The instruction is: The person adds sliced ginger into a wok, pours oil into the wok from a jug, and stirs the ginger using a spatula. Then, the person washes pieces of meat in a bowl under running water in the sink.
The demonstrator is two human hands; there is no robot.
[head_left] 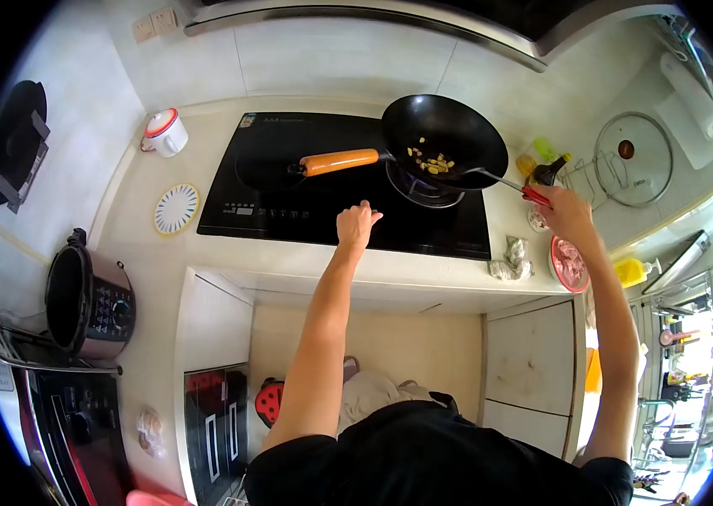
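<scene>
My right hand [567,211] is closed around the red handle of a metal spatula [500,178]. The spatula's far end reaches into a black wok [449,122], close to several small yellowish pieces of food [431,162], possibly garlic or ginger. The wok rests tilted on the right burner of the black stove [289,198], its orange handle pointing left. My left hand [359,225] hovers over the stove's front part, below the wok's handle and apart from it. Its thumb stands away from the partly curled fingers, and nothing is in it.
Right of the stove are a red-rimmed bowl of raw meat [570,263], a plastic bag [512,259], a dark bottle [549,171] and a glass lid [633,160]. On the left are a lidded mug [166,132], a striped plate [177,209] and an electric cooker [91,295].
</scene>
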